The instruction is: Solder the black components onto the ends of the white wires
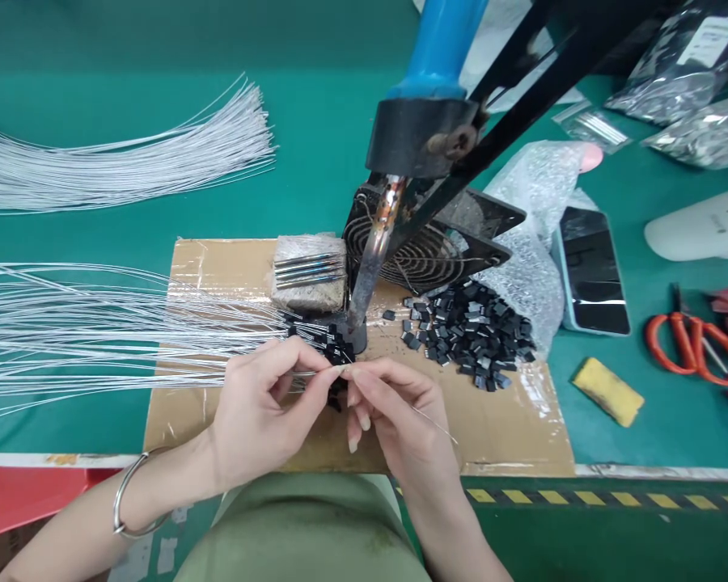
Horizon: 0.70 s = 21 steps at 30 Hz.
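My left hand (273,404) is closed in a pinch, its thumb and forefinger meeting the fingertips of my right hand (406,420). What the left pinch holds is too small and covered to make out. A thin wire (435,423) runs back from the right hand's pinch across its palm side. Just above the fingertips, the soldering iron (376,250) points down at a dark block (357,337). White wires (212,331) with small black connectors (335,346) on their ends lie behind my left hand. Loose black connectors (479,327) are heaped to the right.
Cardboard (510,440) covers the bench front. A fan (425,242) and a pale block with metal rods (309,271) stand near the iron. Further out are a wire bundle (206,153), phone (594,271), yellow sponge (608,391), orange-handled scissors (695,343) and white cup (704,226).
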### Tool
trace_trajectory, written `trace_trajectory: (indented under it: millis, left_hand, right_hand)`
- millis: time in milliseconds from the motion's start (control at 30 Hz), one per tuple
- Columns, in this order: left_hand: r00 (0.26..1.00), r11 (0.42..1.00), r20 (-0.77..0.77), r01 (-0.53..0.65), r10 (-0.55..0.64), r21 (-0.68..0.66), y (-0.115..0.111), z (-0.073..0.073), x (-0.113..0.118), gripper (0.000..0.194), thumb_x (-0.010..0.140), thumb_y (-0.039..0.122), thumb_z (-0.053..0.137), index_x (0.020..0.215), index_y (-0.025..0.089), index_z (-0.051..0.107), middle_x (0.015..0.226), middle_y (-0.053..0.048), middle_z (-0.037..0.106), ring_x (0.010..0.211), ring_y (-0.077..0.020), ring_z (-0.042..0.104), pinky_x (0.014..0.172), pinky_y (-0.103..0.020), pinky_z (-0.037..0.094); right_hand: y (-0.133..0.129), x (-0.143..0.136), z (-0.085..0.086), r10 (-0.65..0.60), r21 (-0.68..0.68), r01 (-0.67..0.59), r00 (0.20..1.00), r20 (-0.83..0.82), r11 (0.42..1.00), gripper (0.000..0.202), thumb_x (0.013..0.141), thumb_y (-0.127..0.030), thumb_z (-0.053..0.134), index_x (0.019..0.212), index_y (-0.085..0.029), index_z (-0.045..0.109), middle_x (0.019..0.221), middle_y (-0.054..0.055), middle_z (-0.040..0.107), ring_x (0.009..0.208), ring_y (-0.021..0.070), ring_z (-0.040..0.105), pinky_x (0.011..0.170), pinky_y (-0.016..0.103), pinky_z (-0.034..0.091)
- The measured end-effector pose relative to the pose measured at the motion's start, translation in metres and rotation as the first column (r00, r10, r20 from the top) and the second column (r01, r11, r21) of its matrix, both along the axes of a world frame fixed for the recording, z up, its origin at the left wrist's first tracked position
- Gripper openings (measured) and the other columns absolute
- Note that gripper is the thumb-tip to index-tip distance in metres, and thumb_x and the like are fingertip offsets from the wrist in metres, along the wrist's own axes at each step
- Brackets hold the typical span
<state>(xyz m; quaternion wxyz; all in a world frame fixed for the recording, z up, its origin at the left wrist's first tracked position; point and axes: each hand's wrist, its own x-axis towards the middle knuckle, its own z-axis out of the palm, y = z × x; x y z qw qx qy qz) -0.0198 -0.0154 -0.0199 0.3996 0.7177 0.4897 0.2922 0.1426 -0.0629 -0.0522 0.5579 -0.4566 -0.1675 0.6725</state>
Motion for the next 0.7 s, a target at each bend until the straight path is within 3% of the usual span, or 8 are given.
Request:
trace_trajectory:
  millis: [200,400,700]
  left_hand:
    - [0.998,0.988,0.067,0.018,-0.008,-0.152,0.003,0.003,0.001,0.018,0.094,0.016,0.068,0.076,0.016,0.069,0.056,0.005,0.055,0.047,-0.0066,0.029,0.043,-0.023,0.023]
    - [0.997,0.982,0.077,0.025,-0.011,-0.187,0.002,0.003,0.000,0.019,0.095,0.018,0.067,0.077,0.016,0.069,0.056,0.005,0.054,0.047,-0.0066,0.029,0.043,-0.023,0.022]
    - [0.997,0.981,0.081,0.012,0.003,-0.191,0.002,0.001,0.002,0.018,0.094,0.019,0.068,0.076,0.016,0.069,0.056,0.004,0.055,0.048,-0.0068,0.029,0.043,-0.023,0.022]
  right_hand:
    - [-0.004,0.003,0.007,-0.008,-0.032,0.013,0.990,0.139,0.999,0.013,0.086,-0.034,0.086,0.082,-0.022,0.087,0.066,-0.001,0.070,0.047,0.0090,0.060,0.044,0.020,0.058]
    - [-0.004,0.004,0.011,-0.003,-0.035,0.008,0.989,0.147,0.999,0.016,0.084,-0.038,0.087,0.082,-0.022,0.087,0.066,0.000,0.071,0.047,0.0097,0.060,0.045,0.023,0.058]
    - [-0.005,0.003,0.002,-0.016,-0.008,0.017,0.995,0.100,1.000,0.012,0.087,-0.033,0.086,0.082,-0.022,0.087,0.064,-0.001,0.071,0.045,0.0080,0.061,0.044,0.018,0.058]
